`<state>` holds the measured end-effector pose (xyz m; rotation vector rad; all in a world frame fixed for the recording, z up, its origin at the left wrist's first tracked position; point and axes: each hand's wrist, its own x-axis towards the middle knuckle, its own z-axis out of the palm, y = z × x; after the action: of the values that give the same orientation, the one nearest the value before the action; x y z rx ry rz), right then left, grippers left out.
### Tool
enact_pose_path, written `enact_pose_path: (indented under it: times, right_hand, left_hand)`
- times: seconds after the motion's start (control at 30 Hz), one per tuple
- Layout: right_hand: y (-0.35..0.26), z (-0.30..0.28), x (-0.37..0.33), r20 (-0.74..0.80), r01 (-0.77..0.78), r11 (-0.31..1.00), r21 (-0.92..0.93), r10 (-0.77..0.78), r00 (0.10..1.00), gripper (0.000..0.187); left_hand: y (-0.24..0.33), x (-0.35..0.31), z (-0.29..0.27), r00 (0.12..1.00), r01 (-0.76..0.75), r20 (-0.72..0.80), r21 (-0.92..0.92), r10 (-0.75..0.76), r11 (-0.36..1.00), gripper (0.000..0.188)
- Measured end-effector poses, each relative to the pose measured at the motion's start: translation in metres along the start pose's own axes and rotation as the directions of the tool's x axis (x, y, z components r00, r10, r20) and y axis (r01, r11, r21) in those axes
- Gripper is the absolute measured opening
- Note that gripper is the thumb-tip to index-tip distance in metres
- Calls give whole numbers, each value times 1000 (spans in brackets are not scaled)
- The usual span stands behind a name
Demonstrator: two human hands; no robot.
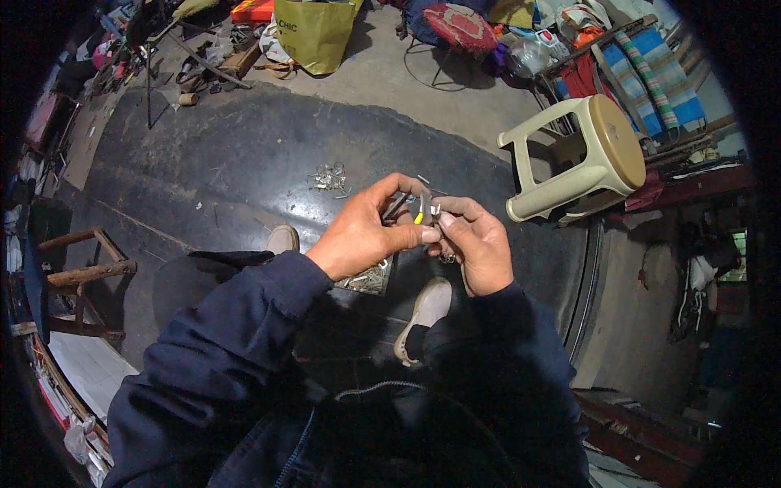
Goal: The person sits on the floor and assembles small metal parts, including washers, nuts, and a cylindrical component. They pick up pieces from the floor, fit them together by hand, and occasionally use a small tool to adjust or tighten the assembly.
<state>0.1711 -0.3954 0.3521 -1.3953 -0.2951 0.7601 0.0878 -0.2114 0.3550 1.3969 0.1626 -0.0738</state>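
Note:
In the middle of the head view, both hands meet above the dark floor sheet. My left hand (370,228) is closed, thumb and fingers pinching a small grey metal piece with a yellow part (419,218); its exact kind I cannot make out. Pressed close beside it, my right hand (476,248) is closed on a small shiny metal piece (435,210), mostly hidden by the fingertips. Whether the two pieces are joined I cannot tell. Below my left hand lies a shallow container of small metal parts (368,281), partly covered by my wrist.
Small metal parts (329,177) lie in a loose heap on the black sheet (220,154). A cream plastic stool (533,189) lies on its side at right. A wooden stool (89,272) stands at left. At the back are a yellow bag (313,41) and a red-topped stool (460,26).

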Motion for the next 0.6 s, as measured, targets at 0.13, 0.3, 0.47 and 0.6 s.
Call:
enact_pose_path:
  times: [0.13,0.3,0.47,0.6]
  right_hand:
    - [-4,3,-2,13,20,995,-96,-19,1000,28]
    - [-5,3,-3,2,-8,993,-115,9,1000,25]
    - [-2,-4,2,15,-55,998,3,55,998,23]
    - [-4,-6,1,-9,-12,980,200,14,1000,24]
  left_hand:
    - [-3,2,0,999,-6,-50,175,15,984,42]
    - [-4,3,-1,996,-47,-57,245,62,968,42]
    - [1,2,0,998,-53,-31,175,59,983,41]
    - [4,1,1,999,19,-40,32,-17,999,43]
